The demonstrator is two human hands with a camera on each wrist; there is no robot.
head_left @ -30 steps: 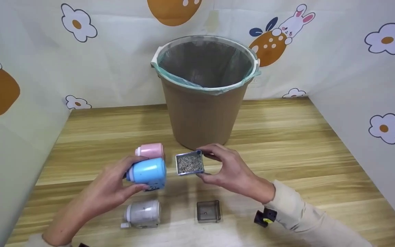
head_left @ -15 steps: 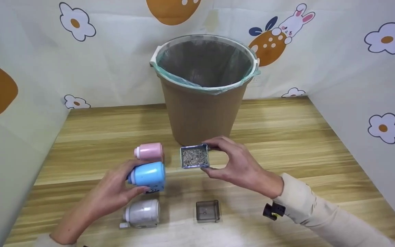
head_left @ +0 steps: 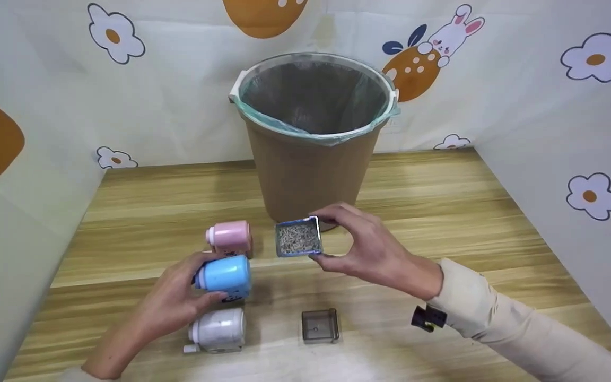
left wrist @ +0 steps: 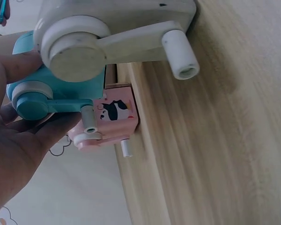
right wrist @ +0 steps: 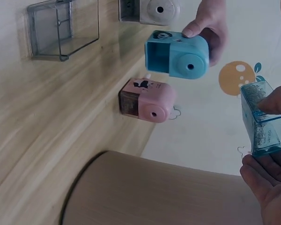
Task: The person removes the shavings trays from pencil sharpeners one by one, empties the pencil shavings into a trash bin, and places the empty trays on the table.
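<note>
Rabbit-and-flower-printed sheeting walled a wood-grain desk. The left hand gripped a blue crank pencil sharpener, held up between a pale-grey sharpener and a pink sharpener. Next came a translucent blue shavings drawer before a brown lined bin, a smoky clear drawer on the desk, and the right hand, pinching the shavings drawer.

- My left grip hides the crank of the blue sharpener from the head view.
- White sharpener: cropped by the left wrist view's top edge.
- Lettering on my clear drawer: perhaps too blurred to read.
</note>
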